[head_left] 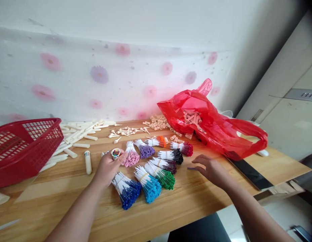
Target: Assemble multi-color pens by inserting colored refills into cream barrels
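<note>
My left hand (109, 166) is wrapped round a small round piece (116, 153) with several colours in its open end. Beneath and beside that hand lie banded bundles of coloured sticks: dark blue (127, 190), light blue (148, 185), green (163, 176) and pink (130, 154). My right hand (207, 168) hovers low over the wood, right of the black bundle (172, 155), fingers apart. A small dark strip (192, 168) lies by its fingertips; whether they touch cannot be told. A cream tube (87, 162) with coloured tips stands left of my left hand.
A red basket (27, 151) is at the left, beside cream tubes (80, 145). Small peach pieces (158, 122) lie at the back near a red plastic bag (219, 124). A black flat object (251, 174) rests near the right edge of the wooden table (186, 205).
</note>
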The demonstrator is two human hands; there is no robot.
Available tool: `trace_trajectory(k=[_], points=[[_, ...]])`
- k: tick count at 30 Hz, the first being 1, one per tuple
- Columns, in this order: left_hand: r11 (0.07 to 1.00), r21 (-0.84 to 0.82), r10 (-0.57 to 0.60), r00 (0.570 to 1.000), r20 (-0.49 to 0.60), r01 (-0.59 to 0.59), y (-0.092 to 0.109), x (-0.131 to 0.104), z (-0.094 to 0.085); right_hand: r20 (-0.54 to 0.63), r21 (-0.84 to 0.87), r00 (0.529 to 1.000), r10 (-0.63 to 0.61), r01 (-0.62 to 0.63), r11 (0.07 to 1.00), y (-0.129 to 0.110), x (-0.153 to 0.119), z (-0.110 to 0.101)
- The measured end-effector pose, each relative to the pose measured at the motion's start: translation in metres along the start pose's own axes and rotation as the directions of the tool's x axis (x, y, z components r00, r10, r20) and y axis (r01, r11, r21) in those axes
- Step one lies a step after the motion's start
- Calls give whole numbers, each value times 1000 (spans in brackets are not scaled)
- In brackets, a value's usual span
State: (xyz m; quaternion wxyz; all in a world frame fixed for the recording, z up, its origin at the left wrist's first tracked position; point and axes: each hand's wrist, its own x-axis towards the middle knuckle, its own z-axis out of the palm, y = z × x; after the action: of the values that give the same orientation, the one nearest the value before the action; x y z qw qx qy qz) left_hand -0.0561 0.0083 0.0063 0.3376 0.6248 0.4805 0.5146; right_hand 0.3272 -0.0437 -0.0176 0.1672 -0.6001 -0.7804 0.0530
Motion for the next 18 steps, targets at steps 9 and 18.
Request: trace_trajectory(k=[9, 18], points=[[993, 113, 47, 999, -4, -46, -9, -11, 5, -30, 67, 976, -214, 216, 974, -69, 121, -11], [995, 16, 97, 994, -43, -96, -6, -11, 10, 279, -150, 953, -116, 163, 975, -124, 266, 48]])
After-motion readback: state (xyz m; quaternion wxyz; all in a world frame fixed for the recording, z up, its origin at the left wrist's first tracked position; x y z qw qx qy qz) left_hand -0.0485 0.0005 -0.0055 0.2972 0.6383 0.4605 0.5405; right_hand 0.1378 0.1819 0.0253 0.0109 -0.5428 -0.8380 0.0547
